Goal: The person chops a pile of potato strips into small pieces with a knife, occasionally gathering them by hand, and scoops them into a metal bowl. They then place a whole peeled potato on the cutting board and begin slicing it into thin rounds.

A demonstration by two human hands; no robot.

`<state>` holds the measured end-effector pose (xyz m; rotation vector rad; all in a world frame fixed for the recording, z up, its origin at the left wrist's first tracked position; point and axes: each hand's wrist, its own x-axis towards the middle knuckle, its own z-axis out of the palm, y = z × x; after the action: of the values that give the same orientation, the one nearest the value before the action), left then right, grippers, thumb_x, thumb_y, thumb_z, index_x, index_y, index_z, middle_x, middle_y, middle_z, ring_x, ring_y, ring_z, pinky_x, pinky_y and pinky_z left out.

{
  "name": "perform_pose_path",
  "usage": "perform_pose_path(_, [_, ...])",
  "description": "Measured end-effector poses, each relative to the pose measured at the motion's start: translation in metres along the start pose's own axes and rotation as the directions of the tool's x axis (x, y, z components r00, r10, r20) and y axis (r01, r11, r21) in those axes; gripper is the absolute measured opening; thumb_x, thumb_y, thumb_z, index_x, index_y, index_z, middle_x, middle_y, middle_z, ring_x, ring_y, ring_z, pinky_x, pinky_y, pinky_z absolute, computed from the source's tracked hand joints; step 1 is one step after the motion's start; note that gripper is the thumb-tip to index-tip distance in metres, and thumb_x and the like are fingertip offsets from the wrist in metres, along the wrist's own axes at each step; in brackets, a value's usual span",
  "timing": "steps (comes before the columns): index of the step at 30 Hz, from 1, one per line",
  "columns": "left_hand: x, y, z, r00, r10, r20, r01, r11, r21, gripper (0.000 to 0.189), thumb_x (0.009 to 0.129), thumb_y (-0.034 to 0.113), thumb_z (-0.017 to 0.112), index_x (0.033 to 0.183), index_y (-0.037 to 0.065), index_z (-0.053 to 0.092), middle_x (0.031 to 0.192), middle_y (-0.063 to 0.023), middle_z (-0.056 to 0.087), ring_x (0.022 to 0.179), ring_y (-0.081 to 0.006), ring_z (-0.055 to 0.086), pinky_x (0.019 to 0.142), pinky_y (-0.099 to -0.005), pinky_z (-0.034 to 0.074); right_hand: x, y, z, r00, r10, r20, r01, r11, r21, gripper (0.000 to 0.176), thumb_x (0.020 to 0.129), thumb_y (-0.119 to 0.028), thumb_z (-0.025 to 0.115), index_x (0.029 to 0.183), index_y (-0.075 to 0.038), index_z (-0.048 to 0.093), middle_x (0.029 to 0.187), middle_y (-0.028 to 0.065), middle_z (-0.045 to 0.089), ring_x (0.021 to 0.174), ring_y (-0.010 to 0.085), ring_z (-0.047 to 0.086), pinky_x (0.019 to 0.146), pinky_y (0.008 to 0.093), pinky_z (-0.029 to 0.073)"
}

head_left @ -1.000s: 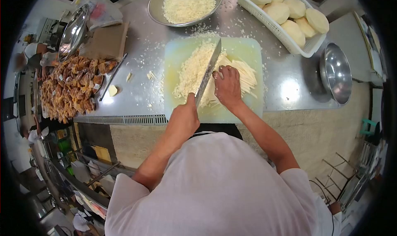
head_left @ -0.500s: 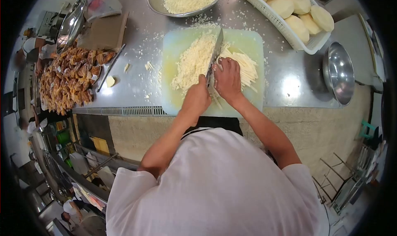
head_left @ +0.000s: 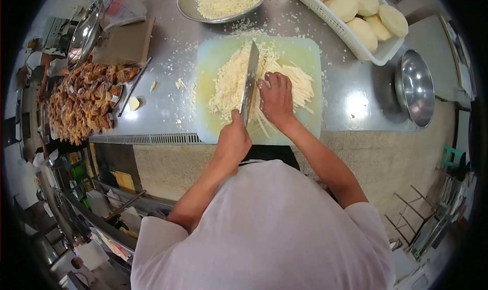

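In my left hand (head_left: pixel 234 141) is the handle of a cleaver (head_left: pixel 249 84), its blade pointing away from me over the pale green cutting board (head_left: pixel 310 118). To the left of the blade lies a heap of finely chopped pale vegetable (head_left: pixel 227 87). My right hand (head_left: pixel 277 98) rests on the thin pale vegetable strips (head_left: pixel 301 88), fingers curled over their left end. A small gap separates its fingertips from the blade. Some loose strips stick out below that hand.
A metal bowl (head_left: pixel 189 9) of chopped vegetable stands beyond the board. Peeled round vegetables fill a white basket (head_left: pixel 335 22) at upper right. An upright-tilted steel bowl (head_left: pixel 418 89) is at right. Brown packaged pieces (head_left: pixel 84 99), a dark rod (head_left: pixel 133 89) and a cardboard box (head_left: pixel 119 43) lie left.
The cleaver has shifted left, away from the right fingers and onto the chopped heap. My left hand has come slightly down and left with it. My right hand stays on the strips.
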<state>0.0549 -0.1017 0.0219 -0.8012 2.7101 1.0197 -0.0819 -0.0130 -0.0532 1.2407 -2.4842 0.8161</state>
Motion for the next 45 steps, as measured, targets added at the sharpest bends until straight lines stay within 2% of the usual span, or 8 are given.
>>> perform_pose_path(3, [0.035,-0.011,0.010,0.992,0.128,0.014,-0.127,0.991,-0.030,0.026,0.086,-0.001,0.048,0.109,-0.008,0.037,0.069,-0.0333,0.057,0.072,-0.0493,0.059,0.061,-0.0530,0.045,0.001,0.000,-0.003,1.000,-0.015,-0.022,0.015,1.000,-0.017,0.025,0.075,-0.006,0.060,0.100,-0.005,0.061,0.103,0.0144,0.050,0.101,0.0339,0.047,0.090,0.0462,0.037])
perform_pose_path(18, [0.036,-0.029,-0.019,0.998,0.046,-0.040,-0.043,0.996,0.075,0.023,0.078,-0.003,0.053,0.097,-0.009,0.042,0.067,-0.0288,0.059,0.067,-0.0465,0.060,0.060,-0.0520,0.047,0.002,-0.004,-0.007,0.996,0.063,-0.063,-0.055,0.992,0.117,0.021,0.076,-0.004,0.058,0.097,-0.003,0.059,0.101,0.0140,0.051,0.100,0.0326,0.048,0.088,0.0438,0.038])
perform_pose_path(24, [0.024,-0.028,-0.045,0.996,0.081,-0.023,-0.080,0.996,0.033,0.035,0.081,-0.001,0.049,0.114,-0.009,0.040,0.070,-0.0304,0.059,0.068,-0.0459,0.060,0.059,-0.0510,0.046,0.001,0.001,-0.011,0.992,0.119,-0.052,-0.103,0.965,0.241,0.019,0.072,0.003,0.056,0.090,-0.002,0.058,0.095,0.0147,0.054,0.096,0.0338,0.051,0.085,0.0432,0.041])
perform_pose_path(27, [0.038,-0.049,-0.020,0.997,0.081,-0.009,-0.081,0.994,0.068,0.034,0.081,0.000,0.050,0.113,-0.011,0.041,0.069,-0.0294,0.059,0.068,-0.0455,0.060,0.058,-0.0505,0.046,0.000,-0.005,-0.015,0.979,0.079,-0.188,-0.051,0.987,0.150,0.018,0.071,0.003,0.056,0.087,-0.002,0.058,0.093,0.0144,0.055,0.096,0.0336,0.052,0.085,0.0434,0.040])
perform_pose_path(28, [0.046,-0.054,-0.024,0.973,0.230,-0.031,-0.229,0.973,0.022,0.036,0.080,-0.001,0.051,0.112,-0.013,0.041,0.070,-0.0289,0.060,0.068,-0.0447,0.061,0.059,-0.0498,0.047,-0.002,-0.010,-0.016,0.979,0.078,-0.187,-0.051,0.988,0.145,0.018,0.071,0.003,0.056,0.087,-0.002,0.058,0.093,0.0144,0.055,0.096,0.0336,0.052,0.085,0.0434,0.040])
perform_pose_path(34, [0.028,-0.059,-0.042,0.994,0.107,0.001,-0.106,0.991,0.082,0.037,0.079,-0.001,0.051,0.113,-0.011,0.042,0.072,-0.0285,0.061,0.070,-0.0443,0.061,0.062,-0.0489,0.049,-0.035,-0.049,-0.022,0.985,0.125,-0.122,-0.112,0.988,0.110,0.021,0.067,-0.004,0.065,0.087,-0.005,0.061,0.092,0.0096,0.056,0.089,0.0293,0.051,0.076,0.0410,0.039])
perform_pose_path(37, [0.052,-0.064,-0.039,0.972,0.233,0.018,-0.233,0.970,0.062,0.025,0.079,-0.004,0.051,0.101,-0.009,0.042,0.072,-0.0311,0.059,0.071,-0.0465,0.061,0.063,-0.0514,0.048,-0.054,-0.066,-0.018,0.988,0.150,-0.043,-0.143,0.979,0.145,0.018,0.066,-0.005,0.064,0.084,-0.004,0.061,0.089,0.0099,0.055,0.089,0.0292,0.051,0.077,0.0413,0.038])
perform_pose_path(45, [0.053,-0.080,-0.050,0.979,0.206,0.013,-0.206,0.976,0.073,0.029,0.081,0.000,0.049,0.110,-0.006,0.044,0.070,-0.0300,0.059,0.069,-0.0468,0.060,0.062,-0.0515,0.047,-0.068,-0.085,-0.003,0.974,0.226,-0.026,-0.225,0.974,0.034,0.016,0.065,-0.008,0.066,0.081,-0.005,0.061,0.087,0.0096,0.054,0.087,0.0290,0.050,0.075,0.0419,0.038])
